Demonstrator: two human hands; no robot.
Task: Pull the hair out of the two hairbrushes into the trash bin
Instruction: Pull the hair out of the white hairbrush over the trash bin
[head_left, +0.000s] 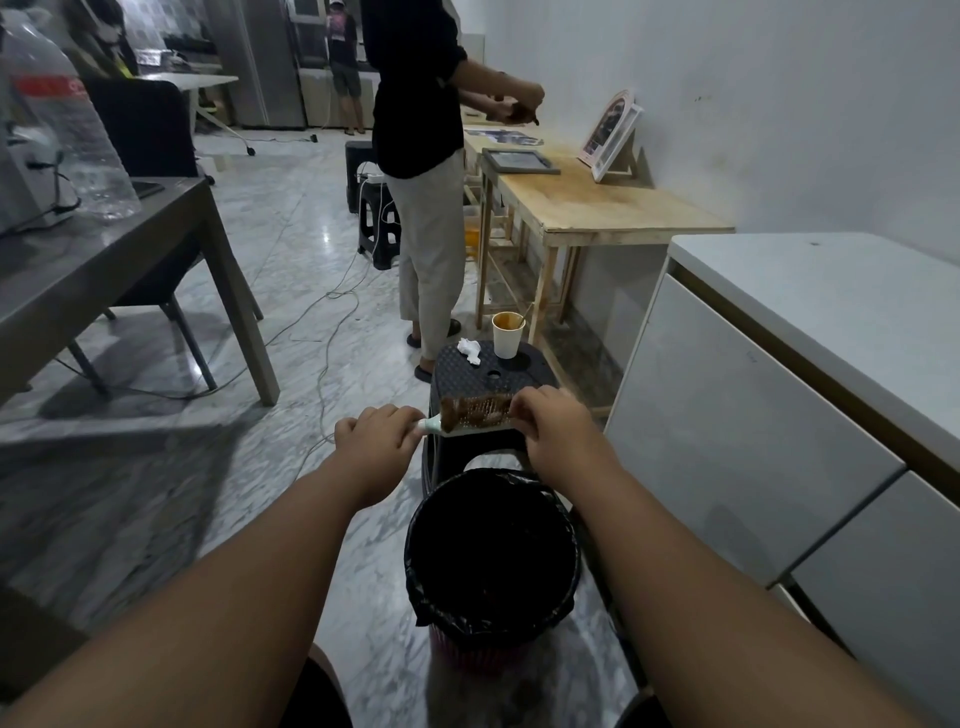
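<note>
Brown hair (453, 410): matting the bristles, thickest toward the handle end of the brush (483, 415). The brush is lying level between both hands, in the air, in front of the stool (462, 374) and just past the bin's far rim.

Left hand (376, 434): sitting at 9 o'clock of the brush head, fingers curling tight round the pale handle and holding it.

Right hand (553, 421): sitting at 3 o'clock of the head, fingers curling over the far tip. Whether it is pinching hair or only steadying the head is not showing.

Bin (415, 561): black-lined, mouth gaping, standing on the floor at 6 o'clock of the brush, between the forearms.

Stool: black, carrying a cup (508, 335) at its 12 o'clock edge and a crumpled tissue (469, 349) at 11 o'clock.

Second brush: not showing anywhere near the hands.

Step in hand, as judged: loosening the mat from this first brush.

Handling notes:
- The left hand is doing the anchoring, so it should be keeping the handle firm while the right does the pulling.
- The right fingers should be digging under the mat at the bristle roots and peeling it along the head in one sheet, not plucking strands.
- The brush is hanging slightly beyond the bin mouth, so drawing both hands back toward 6 o'clock before letting go should be saving loose tufts from drifting to the floor.
- Turning the bristles downward over the bin should be helping stray hairs fall in.
</note>
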